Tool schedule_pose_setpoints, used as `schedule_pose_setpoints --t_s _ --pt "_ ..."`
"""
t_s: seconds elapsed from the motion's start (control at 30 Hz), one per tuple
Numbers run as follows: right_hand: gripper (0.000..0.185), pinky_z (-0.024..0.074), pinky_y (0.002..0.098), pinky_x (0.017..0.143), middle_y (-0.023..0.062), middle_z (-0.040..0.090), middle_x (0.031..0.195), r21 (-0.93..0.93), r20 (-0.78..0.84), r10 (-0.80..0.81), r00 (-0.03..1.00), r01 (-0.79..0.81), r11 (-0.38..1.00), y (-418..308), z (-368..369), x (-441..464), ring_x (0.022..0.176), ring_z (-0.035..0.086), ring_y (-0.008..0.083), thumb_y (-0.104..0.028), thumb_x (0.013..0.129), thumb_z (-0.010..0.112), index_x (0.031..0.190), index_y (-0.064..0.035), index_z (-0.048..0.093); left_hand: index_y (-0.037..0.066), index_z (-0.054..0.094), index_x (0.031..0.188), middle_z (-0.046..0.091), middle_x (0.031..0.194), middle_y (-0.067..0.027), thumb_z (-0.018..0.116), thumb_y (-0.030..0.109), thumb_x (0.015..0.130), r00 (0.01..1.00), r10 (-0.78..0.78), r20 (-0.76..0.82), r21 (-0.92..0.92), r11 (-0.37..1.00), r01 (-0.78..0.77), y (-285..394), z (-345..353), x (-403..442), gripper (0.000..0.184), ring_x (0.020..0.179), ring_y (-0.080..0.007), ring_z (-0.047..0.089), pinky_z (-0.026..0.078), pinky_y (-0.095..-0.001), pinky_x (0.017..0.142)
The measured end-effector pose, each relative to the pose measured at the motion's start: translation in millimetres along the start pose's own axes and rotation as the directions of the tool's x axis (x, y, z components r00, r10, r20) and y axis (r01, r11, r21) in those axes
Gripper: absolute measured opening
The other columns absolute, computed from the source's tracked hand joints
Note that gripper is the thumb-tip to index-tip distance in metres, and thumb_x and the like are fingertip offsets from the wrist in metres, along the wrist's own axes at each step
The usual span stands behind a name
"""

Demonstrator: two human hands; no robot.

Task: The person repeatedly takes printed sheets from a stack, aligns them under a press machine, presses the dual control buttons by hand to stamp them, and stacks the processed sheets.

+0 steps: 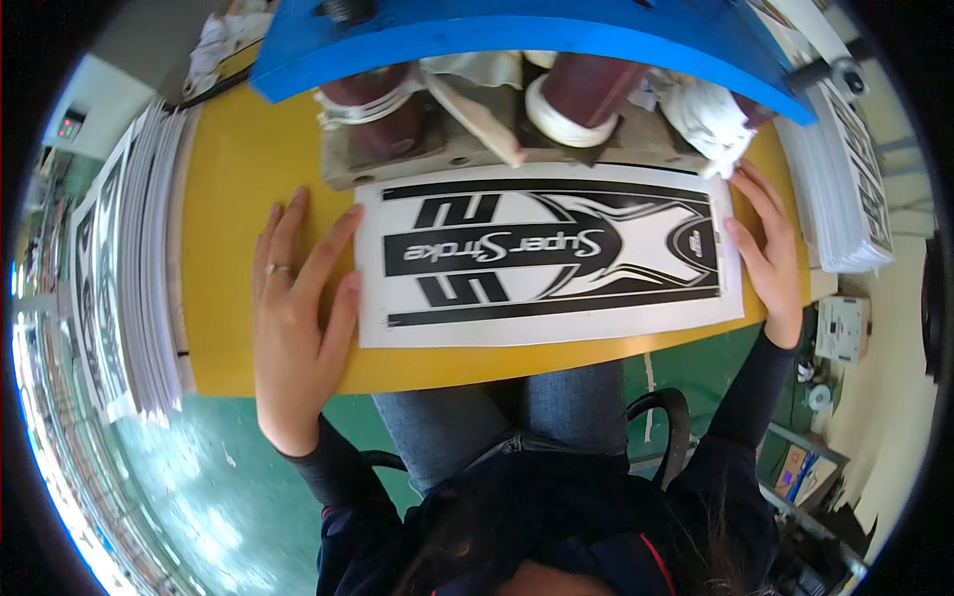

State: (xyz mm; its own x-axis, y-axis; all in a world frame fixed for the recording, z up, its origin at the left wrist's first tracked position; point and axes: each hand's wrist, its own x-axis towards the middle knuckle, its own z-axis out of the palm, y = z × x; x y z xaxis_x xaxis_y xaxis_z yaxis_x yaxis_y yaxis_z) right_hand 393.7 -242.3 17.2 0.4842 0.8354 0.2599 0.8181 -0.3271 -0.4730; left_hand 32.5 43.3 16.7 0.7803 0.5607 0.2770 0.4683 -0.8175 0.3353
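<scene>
A white printed sheet (556, 333) with black bands, the words "Super Stroke" and curved shapes lies flat on the yellow table (229, 179) in front of me. At its left edge, my left hand (298, 298) rests with its fingers spread, a ring on one finger. Its index finger and thumb touch or nearly touch the sheet's edge. My right hand (767, 243) is at the opposite edge, thumb by the sheet and fingers stretched forward. Neither hand is closed around anything. Whether the sheet is one layer or several, I cannot tell.
A blue machine frame (537, 35) hangs over the far side, above a grey metal base (477, 159) with dark red cylinders (586, 89) and white cloth (704, 119). Stacks of printed sheets stand at the left (149, 258) and right (845, 189).
</scene>
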Motion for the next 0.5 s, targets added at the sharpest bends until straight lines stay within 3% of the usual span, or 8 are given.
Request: schedule_pose_setpoints --t_s 0.5 --pt "0.048 0.036 0.0447 0.115 0.017 0.055 0.146 -0.036 -0.054 -0.019 0.998 0.018 0.999 5.0 3.5 -1.9 0.137 0.049 0.0367 -0.024 0.089 0.067 0.135 -0.0106 0.064 0.013 0.063 0.139 0.044 0.156 -0.0216 0.053 0.014 0.099 0.999 -0.002 0.04 0.018 1.0 0.001 3.0 -0.6 1.4 0.042 0.147 -0.0445 0.035 0.027 -0.0523 0.119"
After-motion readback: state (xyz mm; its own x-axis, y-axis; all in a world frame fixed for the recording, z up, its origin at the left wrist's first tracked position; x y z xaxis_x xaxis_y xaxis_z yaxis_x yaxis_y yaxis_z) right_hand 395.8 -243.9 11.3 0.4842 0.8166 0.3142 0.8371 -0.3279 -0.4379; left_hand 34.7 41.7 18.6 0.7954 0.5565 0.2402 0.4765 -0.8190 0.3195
